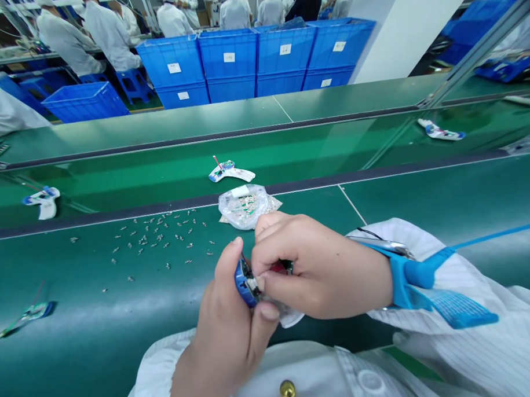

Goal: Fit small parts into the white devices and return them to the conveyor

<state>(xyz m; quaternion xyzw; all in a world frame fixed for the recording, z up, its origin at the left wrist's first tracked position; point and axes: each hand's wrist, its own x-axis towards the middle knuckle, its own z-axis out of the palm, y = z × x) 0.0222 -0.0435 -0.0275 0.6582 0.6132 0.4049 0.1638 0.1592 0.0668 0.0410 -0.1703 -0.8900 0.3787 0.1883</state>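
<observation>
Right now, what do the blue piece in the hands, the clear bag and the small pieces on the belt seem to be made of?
The blue piece looks like glossy plastic, from its smooth shine. The clear bag looks like thin plastic film, crinkled and reflective. The small pieces look like metal, with a silvery glint, but they are too small to be sure.

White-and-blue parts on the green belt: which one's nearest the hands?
The white-and-blue part with the red wire, just past the clear plastic bag. The other two, at far left and far right, lie much farther off.
</observation>
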